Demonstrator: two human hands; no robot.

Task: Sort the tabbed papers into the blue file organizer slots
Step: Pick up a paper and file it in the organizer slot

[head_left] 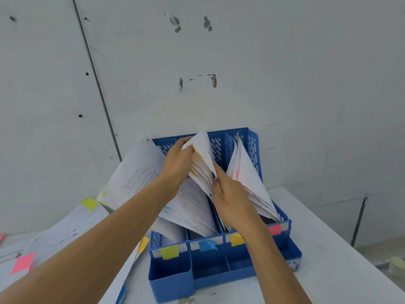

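The blue file organizer stands on the table, papers fanning from its slots. The left hand grips the top of a sheaf of papers standing in a middle slot, and the right hand holds its lower edge. Loose tabbed papers lie to the left, a tape roll far right

Two arms of a person are seen. The left forearm and the right forearm are both bare, with no cloth on them as far as they show. The left hand and the right hand are bare too, with slim fingers.
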